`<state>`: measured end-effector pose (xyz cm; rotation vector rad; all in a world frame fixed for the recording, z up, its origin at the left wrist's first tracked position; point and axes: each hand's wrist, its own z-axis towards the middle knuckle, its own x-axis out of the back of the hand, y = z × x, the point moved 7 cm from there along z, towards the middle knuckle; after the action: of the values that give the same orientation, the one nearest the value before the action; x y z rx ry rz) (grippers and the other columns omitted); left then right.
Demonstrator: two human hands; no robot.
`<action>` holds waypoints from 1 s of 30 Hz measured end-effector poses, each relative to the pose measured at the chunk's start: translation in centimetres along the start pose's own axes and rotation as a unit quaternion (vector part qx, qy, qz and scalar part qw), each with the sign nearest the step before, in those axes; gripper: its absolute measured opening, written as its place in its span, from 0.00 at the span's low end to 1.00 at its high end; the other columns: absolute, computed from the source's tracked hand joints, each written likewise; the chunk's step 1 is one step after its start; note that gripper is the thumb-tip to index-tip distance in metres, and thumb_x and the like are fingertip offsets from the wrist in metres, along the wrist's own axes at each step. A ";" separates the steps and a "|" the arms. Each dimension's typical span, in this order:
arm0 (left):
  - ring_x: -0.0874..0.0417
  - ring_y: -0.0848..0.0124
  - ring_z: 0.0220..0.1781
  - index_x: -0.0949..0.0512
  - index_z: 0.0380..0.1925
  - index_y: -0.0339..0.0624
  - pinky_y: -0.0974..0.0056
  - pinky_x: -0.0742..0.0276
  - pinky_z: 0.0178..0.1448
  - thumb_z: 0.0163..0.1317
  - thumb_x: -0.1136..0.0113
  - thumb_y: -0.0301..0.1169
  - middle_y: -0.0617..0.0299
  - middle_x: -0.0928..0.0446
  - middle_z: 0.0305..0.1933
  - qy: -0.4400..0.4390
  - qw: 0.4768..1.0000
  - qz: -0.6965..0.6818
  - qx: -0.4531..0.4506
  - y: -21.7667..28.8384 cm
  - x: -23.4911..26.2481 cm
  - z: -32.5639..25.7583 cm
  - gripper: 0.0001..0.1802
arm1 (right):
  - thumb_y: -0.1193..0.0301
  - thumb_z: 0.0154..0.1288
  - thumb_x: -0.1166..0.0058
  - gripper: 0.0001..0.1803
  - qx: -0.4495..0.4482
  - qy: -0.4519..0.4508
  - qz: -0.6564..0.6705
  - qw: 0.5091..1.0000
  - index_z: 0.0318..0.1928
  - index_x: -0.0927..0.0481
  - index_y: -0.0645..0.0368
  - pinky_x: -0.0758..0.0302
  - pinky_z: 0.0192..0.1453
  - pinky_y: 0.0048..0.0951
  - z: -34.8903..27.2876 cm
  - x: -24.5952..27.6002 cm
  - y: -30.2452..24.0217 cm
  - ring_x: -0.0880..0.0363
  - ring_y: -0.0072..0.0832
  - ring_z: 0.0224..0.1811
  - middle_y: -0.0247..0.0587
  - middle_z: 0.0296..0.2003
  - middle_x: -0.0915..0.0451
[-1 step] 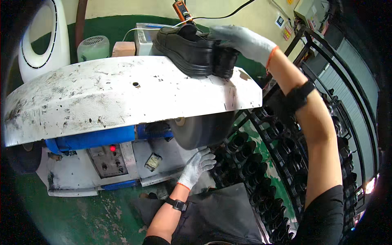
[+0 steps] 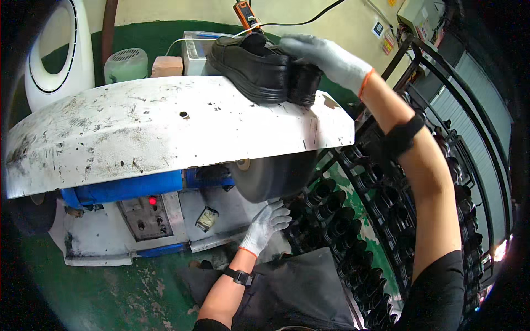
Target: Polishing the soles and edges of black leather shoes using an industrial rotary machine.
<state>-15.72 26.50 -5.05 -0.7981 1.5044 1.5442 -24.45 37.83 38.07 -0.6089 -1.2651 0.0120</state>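
Note:
A pair of black shoes [image 2: 251,69] stands on top of the scuffed white machine cover [image 2: 138,121]. My right hand [image 2: 328,58], in a white glove, reaches over the heel side of the rear shoe with its fingers stretched out. Its thumb is hidden, and whether it touches the shoe is unclear. Below the cover is a dark, blurred round wheel [image 2: 270,176]. My left hand [image 2: 266,225], also gloved in white, is just under the wheel. It holds nothing, and its fingers are extended.
Several black shoes [image 2: 337,223] fill the racks [image 2: 397,248] to the right. Behind the cover are a pinkish block [image 2: 167,67], a green container [image 2: 126,65] and a white bladeless fan [image 2: 61,83]. The control panel [image 2: 144,217] has a red light. A dark apron [image 2: 298,289] covers my lap.
My right hand has shifted slightly left over the shoes. The shoes stay in place, and my left hand is nearly still.

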 end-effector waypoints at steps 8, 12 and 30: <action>0.21 0.52 0.56 0.35 0.60 0.33 0.51 0.24 0.65 0.74 0.64 0.33 0.43 0.26 0.58 0.022 1.000 0.001 0.004 -0.5 0.1 0.1 0.21 | 0.46 0.61 0.38 0.26 0.079 0.214 -0.252 0.940 0.46 0.16 0.55 0.21 0.41 0.31 -1.3 -3.6 -2.6 0.16 0.38 0.33 0.44 0.32 0.16; 0.20 0.54 0.55 0.34 0.59 0.28 0.55 0.20 0.58 0.72 0.62 0.31 0.45 0.25 0.56 -0.057 0.986 0.104 -0.116 1.2 1.2 0.6 0.21 | 0.48 0.61 0.37 0.23 0.138 0.269 -0.249 0.920 0.36 0.17 0.58 0.23 0.37 0.34 -3.5 -1.5 -2.8 0.20 0.40 0.28 0.46 0.26 0.20; 0.17 0.55 0.42 0.31 0.59 0.37 0.55 0.19 0.46 0.72 0.55 0.44 0.47 0.22 0.48 0.085 0.987 0.003 0.137 -11.3 6.5 4.6 0.25 | 0.47 0.70 0.54 0.25 -0.084 0.437 -0.703 0.555 0.29 0.20 0.54 0.24 0.39 0.44 -26.9 38.2 -4.4 0.18 0.48 0.33 0.50 0.27 0.19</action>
<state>-8.33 31.33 -15.76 -0.7782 1.7992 1.2623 10.48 35.61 69.36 0.4233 -0.4228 -1.5949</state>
